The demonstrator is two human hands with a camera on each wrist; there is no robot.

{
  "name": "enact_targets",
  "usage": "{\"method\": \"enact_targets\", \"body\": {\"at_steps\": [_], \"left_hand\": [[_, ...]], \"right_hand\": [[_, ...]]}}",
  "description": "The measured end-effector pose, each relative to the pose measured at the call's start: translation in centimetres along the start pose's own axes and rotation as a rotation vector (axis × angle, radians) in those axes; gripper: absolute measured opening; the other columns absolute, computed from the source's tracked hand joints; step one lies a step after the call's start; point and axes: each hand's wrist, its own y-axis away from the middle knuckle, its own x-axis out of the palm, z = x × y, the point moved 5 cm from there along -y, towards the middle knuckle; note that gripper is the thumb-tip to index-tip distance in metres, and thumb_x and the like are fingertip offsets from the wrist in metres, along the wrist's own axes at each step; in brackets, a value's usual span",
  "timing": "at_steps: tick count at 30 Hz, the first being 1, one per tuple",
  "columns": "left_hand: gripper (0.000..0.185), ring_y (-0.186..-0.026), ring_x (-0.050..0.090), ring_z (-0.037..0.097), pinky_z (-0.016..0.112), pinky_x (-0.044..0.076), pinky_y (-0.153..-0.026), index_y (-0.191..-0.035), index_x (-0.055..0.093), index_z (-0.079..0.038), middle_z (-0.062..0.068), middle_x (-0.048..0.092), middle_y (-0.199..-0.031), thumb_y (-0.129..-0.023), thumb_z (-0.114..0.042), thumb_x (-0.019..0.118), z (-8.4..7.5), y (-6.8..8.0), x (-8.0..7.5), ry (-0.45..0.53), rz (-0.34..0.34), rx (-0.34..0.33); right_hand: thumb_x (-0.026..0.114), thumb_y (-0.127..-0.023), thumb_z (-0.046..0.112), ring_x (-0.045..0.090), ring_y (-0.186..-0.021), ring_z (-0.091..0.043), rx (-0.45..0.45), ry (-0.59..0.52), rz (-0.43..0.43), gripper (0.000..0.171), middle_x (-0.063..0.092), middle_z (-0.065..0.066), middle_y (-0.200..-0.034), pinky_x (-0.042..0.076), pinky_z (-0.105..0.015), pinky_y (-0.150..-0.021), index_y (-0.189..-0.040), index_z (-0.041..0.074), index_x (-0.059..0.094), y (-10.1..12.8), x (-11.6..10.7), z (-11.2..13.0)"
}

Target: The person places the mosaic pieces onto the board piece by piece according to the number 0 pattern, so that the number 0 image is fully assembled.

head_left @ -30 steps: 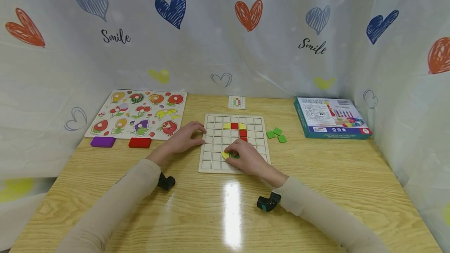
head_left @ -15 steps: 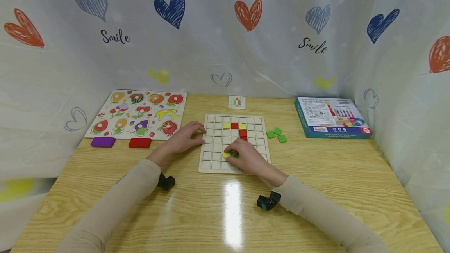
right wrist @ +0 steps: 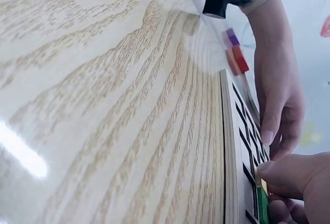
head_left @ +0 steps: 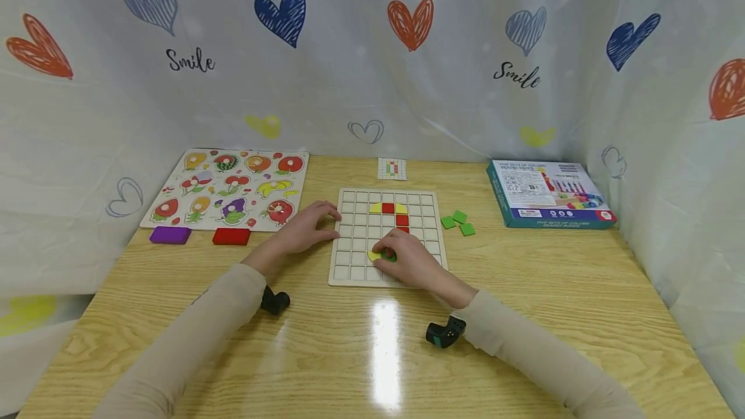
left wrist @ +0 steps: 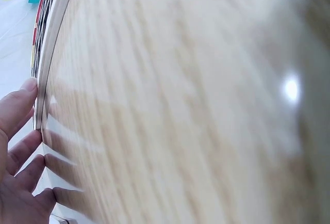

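Wooden table [head_left: 524,315] with grid board [head_left: 343,264], fruit puzzle [head_left: 229,189], green tiles [head_left: 458,223], box [head_left: 547,194], perhaps a pattern card [head_left: 392,169].

1. The place looked like a play or learning corner for children, set up for recording, not a kitchen or a workshop.
2. A white curtain [head_left: 372,96] with drawn hearts and the word "Smile" closed the worktop [head_left: 524,315] on three sides.
3. The worktop was light wood with a glossy surface.
4. On it lay a wooden grid board [head_left: 355,264] with coloured tiles, a fruit peg puzzle [head_left: 228,189], a small pattern card [head_left: 392,169] and a toy box [head_left: 547,194].
5. Loose green tiles [head_left: 458,222] and two flat blocks, purple [head_left: 170,235] and red [head_left: 231,236], also lay there.
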Motion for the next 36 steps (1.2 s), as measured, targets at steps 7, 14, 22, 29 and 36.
{"method": "enact_targets", "body": {"at_steps": [7,14,22,29,36], "left_hand": [[0.031,-0.133,0.041,0.033,0.048,0.031,-0.112,-0.119,0.062,-0.006,0.015,0.048,-0.14,-0.092,-0.02,0.07,0.1,0.0,0.0,0.0,-0.002,0.003],[0.03,-0.133,0.041,0.033,0.048,0.031,-0.112,-0.118,0.062,-0.006,0.015,0.048,-0.139,-0.092,-0.02,0.07,0.0,0.0,0.0,0.002,-0.008,0.014],[0.031,-0.133,0.041,0.034,0.048,0.031,-0.112,-0.119,0.062,-0.005,0.017,0.048,-0.14,-0.092,-0.019,0.069,0.0,0.1,0.1,-0.008,-0.007,0.019],[0.032,-0.134,0.04,0.034,0.049,0.03,-0.113,-0.12,0.062,-0.006,0.016,0.047,-0.141,-0.092,-0.021,0.069,-0.1,0.1,0.1,-0.014,-0.002,-0.003],[0.033,-0.135,0.039,0.034,0.05,0.03,-0.113,-0.12,0.062,-0.007,0.016,0.047,-0.141,-0.092,-0.021,0.07,-0.2,0.2,-0.1,-0.003,0.002,-0.014]], "right_hand": [[0.073,-0.088,0.018,0.053,-0.08,-0.014,-0.008,0.004,-0.009,0.017,0.061,-0.001,-0.096,0.044,-0.026,-0.069,-0.103,0.009,0.073,0.0,0.0,0.0],[0.073,-0.088,0.018,0.055,-0.081,-0.015,-0.015,-0.026,-0.026,0.019,0.062,-0.002,-0.096,0.046,-0.026,-0.071,-0.104,0.008,0.073,0.2,-0.2,0.0],[0.07,-0.092,0.019,0.059,-0.087,-0.014,0.085,-0.186,-0.125,0.026,0.063,-0.004,-0.101,0.053,-0.027,-0.075,-0.114,0.006,0.07,1.5,-2.5,-2.7],[0.066,-0.095,0.022,0.06,-0.103,-0.024,0.32,-0.274,-0.258,0.035,0.062,-0.011,-0.114,0.052,-0.04,-0.091,-0.125,0.004,0.064,4.8,-6.2,-8.0],[0.06,-0.098,0.026,0.057,-0.112,-0.031,0.475,-0.233,-0.346,0.04,0.059,-0.018,-0.124,0.048,-0.045,-0.095,-0.132,0.004,0.059,7.9,-9.3,-13.1]]}}
